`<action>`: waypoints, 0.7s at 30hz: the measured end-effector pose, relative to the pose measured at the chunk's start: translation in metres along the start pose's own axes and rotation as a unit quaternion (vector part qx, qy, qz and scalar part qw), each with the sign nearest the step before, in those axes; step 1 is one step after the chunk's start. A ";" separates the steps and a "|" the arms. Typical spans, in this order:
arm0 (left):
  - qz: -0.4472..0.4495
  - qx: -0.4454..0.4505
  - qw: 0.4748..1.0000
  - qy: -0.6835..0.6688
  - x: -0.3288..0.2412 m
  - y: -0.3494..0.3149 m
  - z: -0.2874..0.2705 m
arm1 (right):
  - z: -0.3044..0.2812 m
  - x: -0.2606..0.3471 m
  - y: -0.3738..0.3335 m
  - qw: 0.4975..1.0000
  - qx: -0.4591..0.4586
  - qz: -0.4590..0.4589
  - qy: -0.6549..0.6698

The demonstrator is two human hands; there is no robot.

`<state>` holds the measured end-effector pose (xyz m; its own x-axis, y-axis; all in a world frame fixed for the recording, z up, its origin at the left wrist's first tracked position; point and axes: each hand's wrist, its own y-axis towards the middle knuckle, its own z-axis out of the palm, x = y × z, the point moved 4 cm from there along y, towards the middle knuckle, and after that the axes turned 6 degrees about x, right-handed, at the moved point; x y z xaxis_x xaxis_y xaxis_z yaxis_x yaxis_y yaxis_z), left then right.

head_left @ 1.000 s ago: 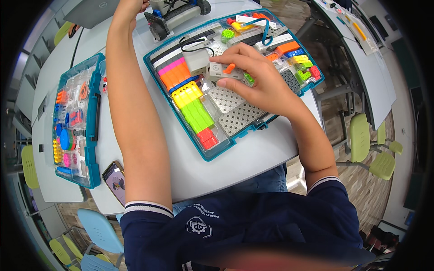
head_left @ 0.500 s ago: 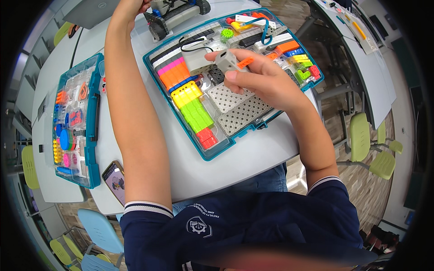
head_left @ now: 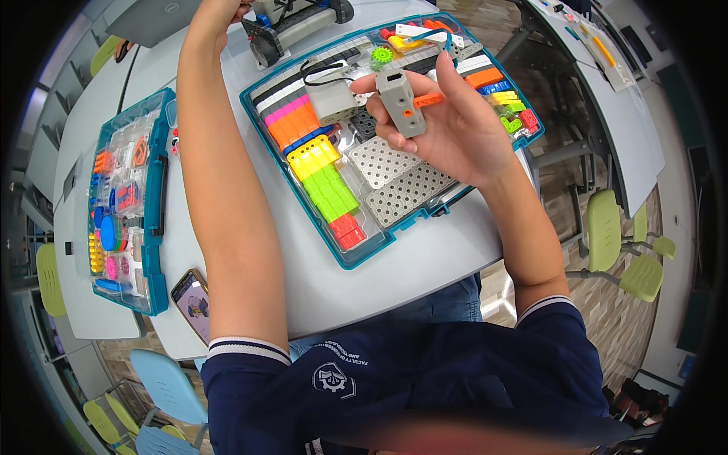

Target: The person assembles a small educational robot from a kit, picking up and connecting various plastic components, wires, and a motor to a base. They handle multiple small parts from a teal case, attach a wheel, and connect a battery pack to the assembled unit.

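I see right hand [head_left: 455, 129] lifted above open parts tray [head_left: 356, 262], fingers pinching grey block [head_left: 400, 102] plus small orange peg [head_left: 428, 98], turned up for inspection. Left hand [head_left: 216, 11] stretched to wheeled model [head_left: 292, 23] at far edge; grip there cannot tell.
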<state>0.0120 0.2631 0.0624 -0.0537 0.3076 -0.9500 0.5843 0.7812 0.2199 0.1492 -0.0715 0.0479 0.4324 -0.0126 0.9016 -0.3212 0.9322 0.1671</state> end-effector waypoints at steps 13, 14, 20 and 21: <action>0.014 -0.058 0.986 0.156 0.022 0.006 -0.011 | 0.002 -0.005 0.000 0.997 0.034 0.017 0.072; 0.022 -0.047 0.985 0.167 0.024 0.005 -0.010 | 0.003 -0.002 0.002 0.997 0.051 0.001 0.066; -0.035 -0.053 0.990 0.128 0.028 0.009 -0.009 | 0.008 -0.001 -0.004 0.999 -0.025 0.030 0.037; -0.036 -0.047 0.990 0.125 0.028 0.009 -0.009 | 0.009 -0.001 -0.005 0.999 -0.025 0.025 0.036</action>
<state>0.0086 0.2840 0.0395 -0.2975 0.3653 -0.8820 0.4936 0.8497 0.1854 0.1427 -0.0797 0.0495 0.4766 0.0590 0.8772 -0.3016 0.9482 0.1001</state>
